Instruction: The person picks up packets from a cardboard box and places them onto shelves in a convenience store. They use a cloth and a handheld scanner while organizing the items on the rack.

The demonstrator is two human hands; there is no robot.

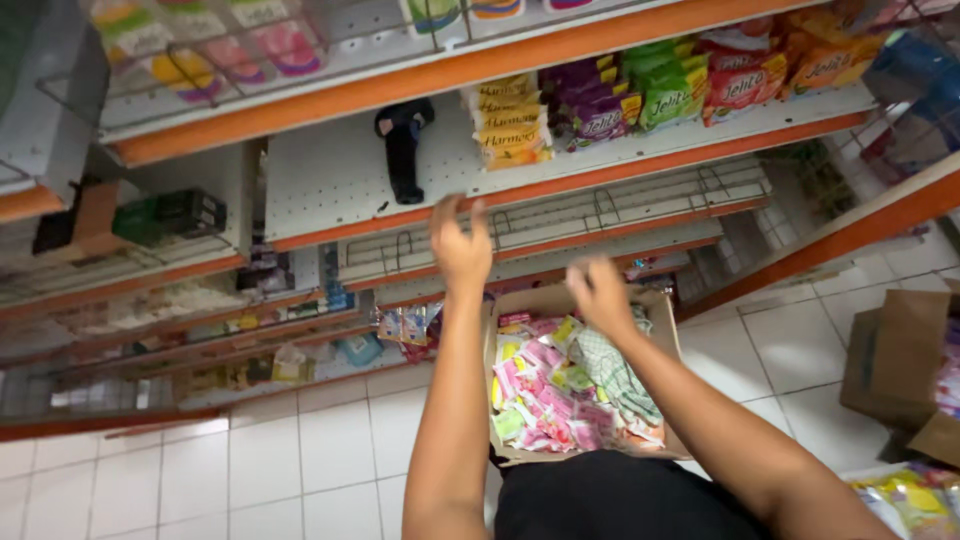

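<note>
Left hand (460, 245) at bare shelf (330, 180), fingers loose, empty; right hand (600, 295) over full sachet box (570, 390), grip unclear.

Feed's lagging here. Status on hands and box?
Left hand raised toward the shelf, empty. Right hand over the box of packets, empty. Nothing between them.

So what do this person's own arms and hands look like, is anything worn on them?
Both arms are bare along all that shows, with no sleeves visible. The left hand and right hand wear no gloves; no watch, bracelet or ring can be made out.
</note>
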